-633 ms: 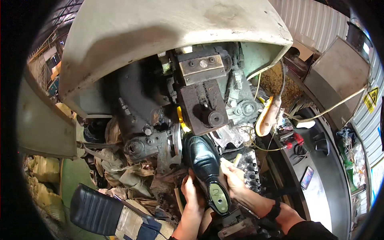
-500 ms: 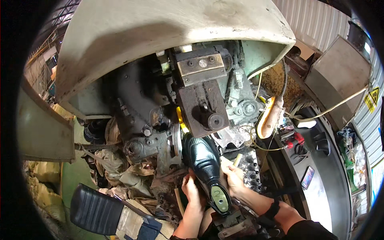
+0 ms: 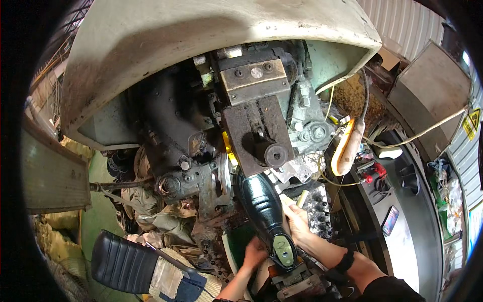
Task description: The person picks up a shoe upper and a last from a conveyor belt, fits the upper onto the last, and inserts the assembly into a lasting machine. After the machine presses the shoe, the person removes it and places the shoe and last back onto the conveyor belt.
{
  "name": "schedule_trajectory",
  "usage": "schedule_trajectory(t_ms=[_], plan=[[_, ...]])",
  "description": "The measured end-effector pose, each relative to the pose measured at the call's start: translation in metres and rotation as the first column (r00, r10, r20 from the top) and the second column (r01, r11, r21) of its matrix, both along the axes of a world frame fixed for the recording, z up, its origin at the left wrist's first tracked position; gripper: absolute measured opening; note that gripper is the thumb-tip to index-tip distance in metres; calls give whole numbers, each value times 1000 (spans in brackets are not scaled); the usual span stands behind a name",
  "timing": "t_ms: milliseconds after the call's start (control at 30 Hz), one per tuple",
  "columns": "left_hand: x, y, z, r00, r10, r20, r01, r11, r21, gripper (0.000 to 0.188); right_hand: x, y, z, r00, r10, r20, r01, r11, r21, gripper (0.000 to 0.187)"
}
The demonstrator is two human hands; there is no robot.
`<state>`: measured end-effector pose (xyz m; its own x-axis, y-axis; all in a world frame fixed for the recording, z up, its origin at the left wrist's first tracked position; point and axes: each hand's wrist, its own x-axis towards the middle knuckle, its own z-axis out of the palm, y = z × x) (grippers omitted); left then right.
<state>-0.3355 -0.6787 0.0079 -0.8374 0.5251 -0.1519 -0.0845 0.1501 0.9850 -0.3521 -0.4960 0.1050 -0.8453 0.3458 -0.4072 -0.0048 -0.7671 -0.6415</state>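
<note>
A black leather shoe (image 3: 261, 204) is fitted on a green shoe last (image 3: 283, 250), whose top shows at the heel opening. The toe points away from me, beneath the dark metal block (image 3: 257, 132) of a machine; the heel end lies over a metal support (image 3: 297, 284). My right hand (image 3: 298, 224) is closed against the right side of the shoe, with part of its fingers hidden behind it. A pale stick-like piece (image 3: 302, 198) shows just beyond those fingers. My left hand (image 3: 255, 252) is low beside the heel's left side, its fingers blurred and partly hidden.
A whitish machine hood (image 3: 221, 25) arches overhead. On the right hangs an orange and grey handle (image 3: 348, 148) on a cable, near a bench (image 3: 402, 246) with a phone (image 3: 390, 220). A black padded seat (image 3: 123, 261) and crumpled cloth (image 3: 173, 224) are on the left.
My left hand has left the shoe's side, moving down and nearer me toward the heel. My right hand stays by the shoe. The view has shifted slightly.
</note>
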Motion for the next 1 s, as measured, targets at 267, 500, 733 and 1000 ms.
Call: schedule_trajectory(t_ms=[267,500,733,1000], plan=[[89,30,-165,713,-556,-427,-128,496,-859,66,4,-1,12,1000,-11,-27,11,1000,7,22],[95,-29,-19,962,87,-257,-230,763,-604,60,26,4,27,968,226,113,-252,874,414,21],[139,-115,98,972,191,-138,-202,976,-75,68,100,27,54,981,116,-153,-3,806,592,34],[119,-161,228,731,585,351,-567,236,789,48,230,-1,148,624,782,15,-288,211,934,93]])
